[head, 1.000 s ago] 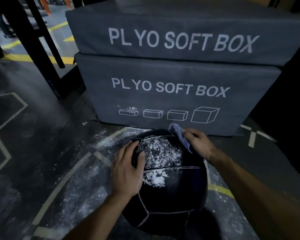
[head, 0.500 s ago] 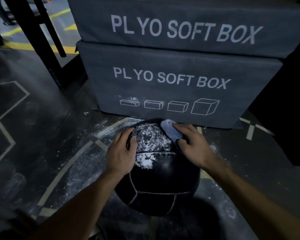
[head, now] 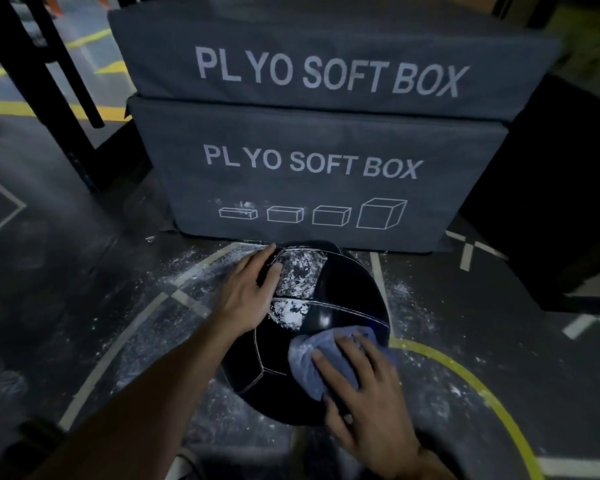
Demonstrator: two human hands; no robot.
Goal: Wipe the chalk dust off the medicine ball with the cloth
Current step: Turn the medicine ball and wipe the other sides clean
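Hands: left hand (head: 248,299) flat, fingers spread on the ball (head: 312,330), steadying; right hand (head: 357,379) presses the cloth (head: 312,355) on its near side, fingers straight. Ball: on the floor (head: 84,271) before two boxes (head: 326,161); likely heavy, smooth, apt to roll; brace from the side. Chalk (head: 300,275) remains on top. Lettering: "PLYO SOFT BOX", twice.

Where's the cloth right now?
Head view: the cloth lies on the medicine ball's near right side, pressed under the right hand, below the remaining chalk patch.
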